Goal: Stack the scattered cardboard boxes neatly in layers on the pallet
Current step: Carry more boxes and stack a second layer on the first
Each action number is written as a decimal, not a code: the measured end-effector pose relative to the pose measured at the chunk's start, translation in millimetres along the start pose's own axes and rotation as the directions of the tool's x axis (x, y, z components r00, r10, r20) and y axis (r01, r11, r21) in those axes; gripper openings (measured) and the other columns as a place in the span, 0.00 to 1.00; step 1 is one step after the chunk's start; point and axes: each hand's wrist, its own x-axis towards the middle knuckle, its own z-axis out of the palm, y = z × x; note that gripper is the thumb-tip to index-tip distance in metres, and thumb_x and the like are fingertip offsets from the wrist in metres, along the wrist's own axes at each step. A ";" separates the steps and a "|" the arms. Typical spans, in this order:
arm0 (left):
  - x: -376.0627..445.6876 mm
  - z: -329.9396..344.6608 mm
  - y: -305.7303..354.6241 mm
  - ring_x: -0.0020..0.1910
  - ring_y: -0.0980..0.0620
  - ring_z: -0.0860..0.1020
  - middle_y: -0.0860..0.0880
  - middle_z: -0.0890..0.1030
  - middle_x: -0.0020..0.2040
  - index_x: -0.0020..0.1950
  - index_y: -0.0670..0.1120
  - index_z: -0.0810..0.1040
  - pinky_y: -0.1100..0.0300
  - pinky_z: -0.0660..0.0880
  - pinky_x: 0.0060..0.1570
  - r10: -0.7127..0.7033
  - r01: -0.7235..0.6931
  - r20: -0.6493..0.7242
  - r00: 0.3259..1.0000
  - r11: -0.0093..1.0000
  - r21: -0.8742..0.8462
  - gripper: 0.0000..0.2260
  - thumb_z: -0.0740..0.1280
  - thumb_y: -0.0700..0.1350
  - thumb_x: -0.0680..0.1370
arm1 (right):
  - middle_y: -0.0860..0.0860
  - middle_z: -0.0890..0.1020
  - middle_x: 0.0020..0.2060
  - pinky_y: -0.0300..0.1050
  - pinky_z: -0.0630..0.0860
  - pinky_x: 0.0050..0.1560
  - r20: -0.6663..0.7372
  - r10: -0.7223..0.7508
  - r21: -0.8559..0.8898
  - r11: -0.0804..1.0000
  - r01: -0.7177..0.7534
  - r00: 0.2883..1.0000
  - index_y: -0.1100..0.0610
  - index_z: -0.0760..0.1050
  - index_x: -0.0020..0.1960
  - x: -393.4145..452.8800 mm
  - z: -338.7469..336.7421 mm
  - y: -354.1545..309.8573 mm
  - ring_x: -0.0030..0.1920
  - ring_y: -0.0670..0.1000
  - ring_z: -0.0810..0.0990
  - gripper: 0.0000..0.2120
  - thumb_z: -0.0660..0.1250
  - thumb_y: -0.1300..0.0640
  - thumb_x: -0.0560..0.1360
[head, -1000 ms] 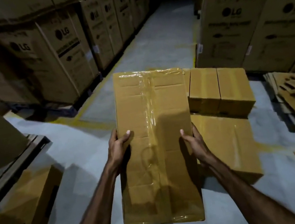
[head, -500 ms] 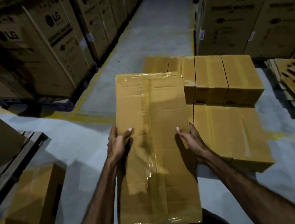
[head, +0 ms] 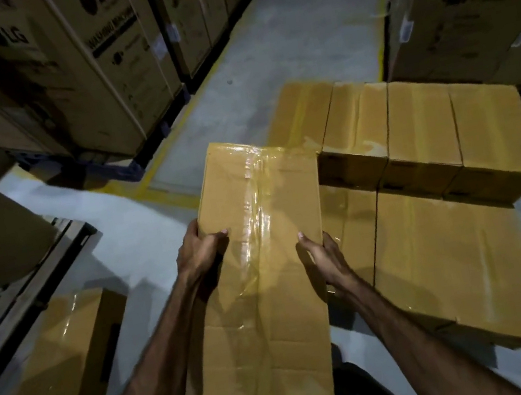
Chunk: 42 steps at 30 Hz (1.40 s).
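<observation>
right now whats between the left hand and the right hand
The head view shows the taped cardboard box between them: left hand and right hand grip its opposite sides.

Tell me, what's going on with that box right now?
Left hand and right hand grip the carried box by its sides. Box held above the floor, beside the stack. Nothing visible between them.

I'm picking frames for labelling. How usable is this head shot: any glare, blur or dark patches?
Head view: dim overall, with bright glare on the tape down the held cardboard box; the left hand and right hand read clearly on its sides; the LG cartons are slightly smeared but readable; the lower-left corner is deep shadow; wide-angle bending shows at the edges.
</observation>
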 end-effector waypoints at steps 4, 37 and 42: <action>45.0 25.4 20.5 0.56 0.44 0.80 0.52 0.83 0.62 0.72 0.57 0.75 0.51 0.75 0.56 -0.003 -0.005 0.045 0.999 0.987 0.161 0.29 0.74 0.59 0.72 | 0.53 0.72 0.77 0.65 0.69 0.73 -0.002 0.093 -0.002 0.996 -0.093 0.996 0.50 0.61 0.82 64.0 -4.3 5.7 0.74 0.60 0.72 0.58 0.66 0.17 0.62; 398.6 199.5 -8.2 0.53 0.45 0.80 0.49 0.83 0.57 0.68 0.51 0.74 0.49 0.79 0.56 -0.229 -0.011 0.457 0.859 0.885 0.465 0.35 0.74 0.63 0.64 | 0.55 0.75 0.70 0.55 0.71 0.70 -0.337 0.430 0.061 0.898 -0.437 0.838 0.52 0.63 0.78 367.7 45.8 74.7 0.69 0.57 0.75 0.36 0.67 0.34 0.78; 420.8 216.2 -21.2 0.52 0.46 0.81 0.49 0.83 0.56 0.67 0.50 0.73 0.48 0.80 0.56 -0.237 -0.010 0.467 0.852 0.884 0.468 0.40 0.74 0.66 0.60 | 0.55 0.79 0.65 0.57 0.75 0.67 -0.378 0.396 -0.017 0.901 -0.434 0.837 0.52 0.67 0.75 393.1 39.5 86.6 0.63 0.58 0.78 0.30 0.67 0.37 0.79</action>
